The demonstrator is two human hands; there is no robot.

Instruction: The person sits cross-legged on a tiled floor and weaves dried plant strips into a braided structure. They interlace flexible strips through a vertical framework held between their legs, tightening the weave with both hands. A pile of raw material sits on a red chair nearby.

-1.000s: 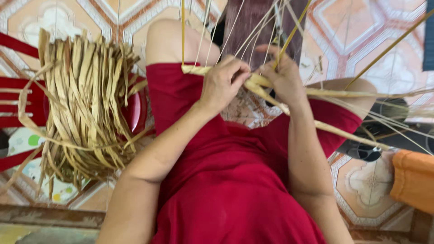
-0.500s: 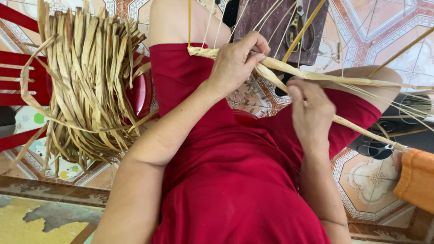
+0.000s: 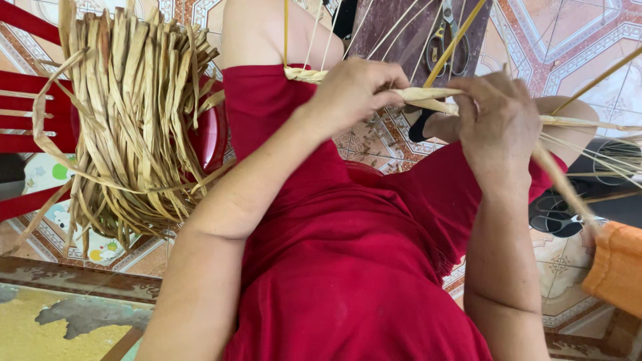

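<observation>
The person sits in a red dress (image 3: 348, 267), and both forearms reach forward over the lap. The left hand (image 3: 354, 90) is closed, its fingers (image 3: 391, 83) pinched on a flat pale straw strip (image 3: 428, 95). The right hand (image 3: 495, 120) is just beside it, also closed around the same strip, a little nearer to the person than the left. The long axis of the strip runs left to right across the knees; one end passes under the left hand, and the other goes out past the right hand toward the right edge. Thin upright strands (image 3: 314, 33) rise from the strip between the knees. A bundle of dried straw (image 3: 134, 120) lies well apart to the left on a red chair (image 3: 27, 127). Farther on the tiled floor (image 3: 575, 47), scissors (image 3: 448, 40) lie on a dark mat.
</observation>
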